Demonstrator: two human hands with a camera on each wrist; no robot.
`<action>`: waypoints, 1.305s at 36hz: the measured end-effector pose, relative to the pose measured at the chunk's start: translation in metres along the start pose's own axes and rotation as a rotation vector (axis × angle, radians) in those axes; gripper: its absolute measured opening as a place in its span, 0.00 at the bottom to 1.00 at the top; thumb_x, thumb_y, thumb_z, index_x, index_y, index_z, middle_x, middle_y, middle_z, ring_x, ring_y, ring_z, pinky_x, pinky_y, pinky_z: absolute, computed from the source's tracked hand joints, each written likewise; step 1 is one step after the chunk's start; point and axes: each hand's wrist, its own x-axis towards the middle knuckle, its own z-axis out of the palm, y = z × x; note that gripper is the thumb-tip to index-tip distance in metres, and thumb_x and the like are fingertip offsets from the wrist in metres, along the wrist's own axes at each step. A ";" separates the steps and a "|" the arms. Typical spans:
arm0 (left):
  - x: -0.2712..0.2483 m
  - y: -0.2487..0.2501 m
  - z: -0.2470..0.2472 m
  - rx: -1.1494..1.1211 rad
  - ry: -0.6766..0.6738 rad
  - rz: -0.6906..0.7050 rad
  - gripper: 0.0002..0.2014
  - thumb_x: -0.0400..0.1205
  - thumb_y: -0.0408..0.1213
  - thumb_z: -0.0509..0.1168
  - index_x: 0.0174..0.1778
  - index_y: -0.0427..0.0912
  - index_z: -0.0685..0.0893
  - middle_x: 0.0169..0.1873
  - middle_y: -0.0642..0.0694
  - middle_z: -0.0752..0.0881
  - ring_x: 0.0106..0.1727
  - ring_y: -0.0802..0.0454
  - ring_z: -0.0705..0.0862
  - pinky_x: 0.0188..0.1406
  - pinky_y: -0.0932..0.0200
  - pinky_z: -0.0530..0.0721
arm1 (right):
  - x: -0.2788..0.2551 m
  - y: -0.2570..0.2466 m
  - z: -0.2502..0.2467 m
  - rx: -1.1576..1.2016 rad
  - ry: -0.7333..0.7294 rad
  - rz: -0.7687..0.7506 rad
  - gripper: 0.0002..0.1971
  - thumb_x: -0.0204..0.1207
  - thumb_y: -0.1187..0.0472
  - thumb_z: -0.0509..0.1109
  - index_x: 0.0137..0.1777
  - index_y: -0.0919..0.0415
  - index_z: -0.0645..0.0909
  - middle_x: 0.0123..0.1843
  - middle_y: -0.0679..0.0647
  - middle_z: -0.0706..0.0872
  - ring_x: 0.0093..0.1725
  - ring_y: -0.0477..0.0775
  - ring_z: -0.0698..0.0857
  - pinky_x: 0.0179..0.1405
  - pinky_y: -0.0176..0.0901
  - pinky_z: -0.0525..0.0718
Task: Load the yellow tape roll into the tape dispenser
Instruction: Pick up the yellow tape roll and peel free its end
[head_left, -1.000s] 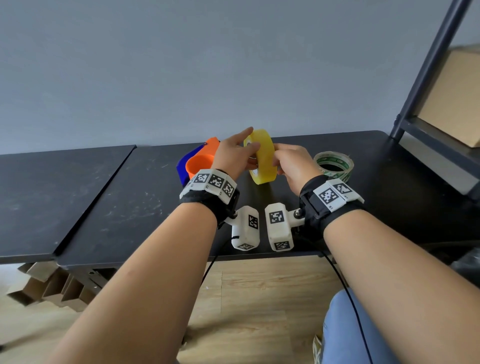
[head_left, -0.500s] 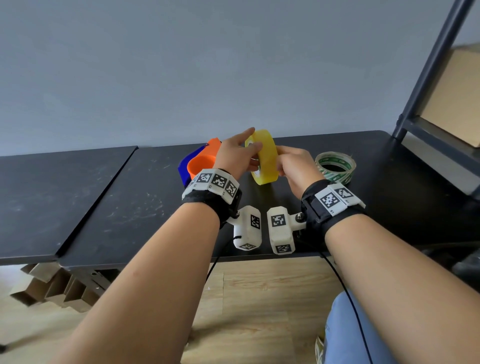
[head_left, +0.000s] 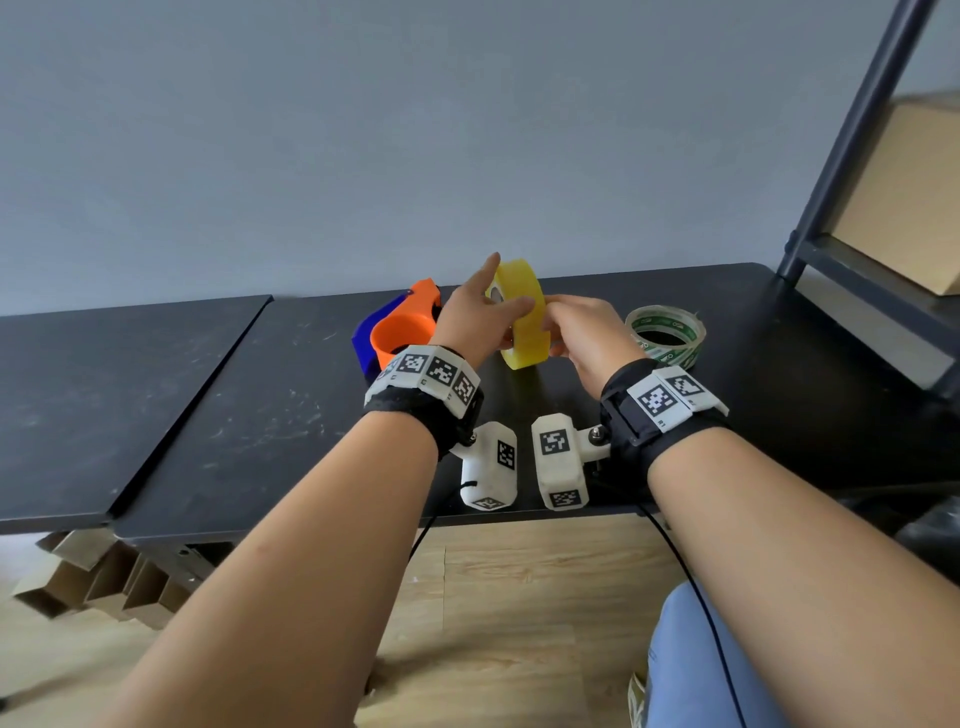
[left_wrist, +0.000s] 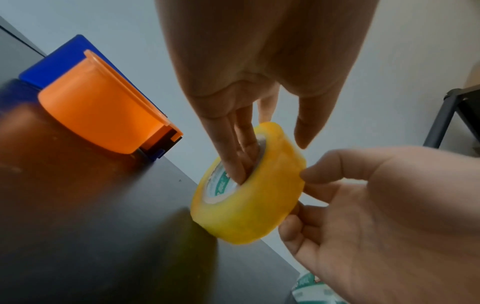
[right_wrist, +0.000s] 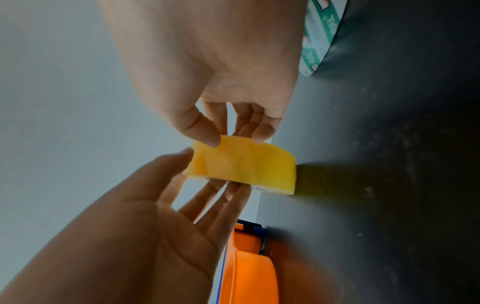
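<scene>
The yellow tape roll (head_left: 530, 338) (left_wrist: 249, 205) (right_wrist: 246, 166) stands on edge just above the black table (head_left: 234, 415), held between both hands. My left hand (head_left: 483, 317) (left_wrist: 241, 156) has fingers pushed into the roll's core and its thumb on the outer band, with the index finger raised. My right hand (head_left: 576, 332) (right_wrist: 233, 133) pinches the roll's outer band from the right with thumb and fingertips. The orange and blue tape dispenser (head_left: 402, 332) (left_wrist: 98, 115) (right_wrist: 249, 273) lies on the table to the left, behind my left wrist.
A clear tape roll with green print (head_left: 667, 338) (right_wrist: 318, 41) lies flat on the table to the right. A dark metal shelf frame (head_left: 852, 135) holding a cardboard box (head_left: 904, 197) stands at the far right. A second table panel adjoins on the left.
Both hands keep hold of the yellow roll in almost the same place. Only the fingers have shifted slightly on it.
</scene>
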 end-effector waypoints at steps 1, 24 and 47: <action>0.000 0.000 0.000 -0.012 0.007 0.012 0.37 0.81 0.38 0.67 0.84 0.57 0.57 0.48 0.35 0.84 0.47 0.41 0.88 0.49 0.45 0.91 | 0.001 -0.001 0.001 0.005 0.004 0.002 0.12 0.75 0.68 0.61 0.44 0.56 0.86 0.42 0.59 0.82 0.44 0.60 0.79 0.43 0.49 0.77; 0.013 -0.001 0.001 -0.054 -0.003 0.039 0.24 0.83 0.42 0.66 0.77 0.52 0.74 0.48 0.37 0.91 0.45 0.43 0.93 0.52 0.46 0.91 | 0.000 0.000 0.001 -0.013 0.026 0.046 0.13 0.70 0.70 0.60 0.50 0.62 0.82 0.41 0.63 0.78 0.34 0.58 0.75 0.36 0.49 0.73; 0.012 0.007 -0.002 -0.040 -0.006 0.010 0.23 0.83 0.40 0.66 0.76 0.50 0.75 0.53 0.36 0.90 0.45 0.43 0.92 0.50 0.45 0.91 | 0.000 0.003 -0.001 -0.107 -0.048 -0.051 0.14 0.72 0.72 0.64 0.56 0.64 0.80 0.36 0.52 0.78 0.34 0.48 0.74 0.32 0.39 0.71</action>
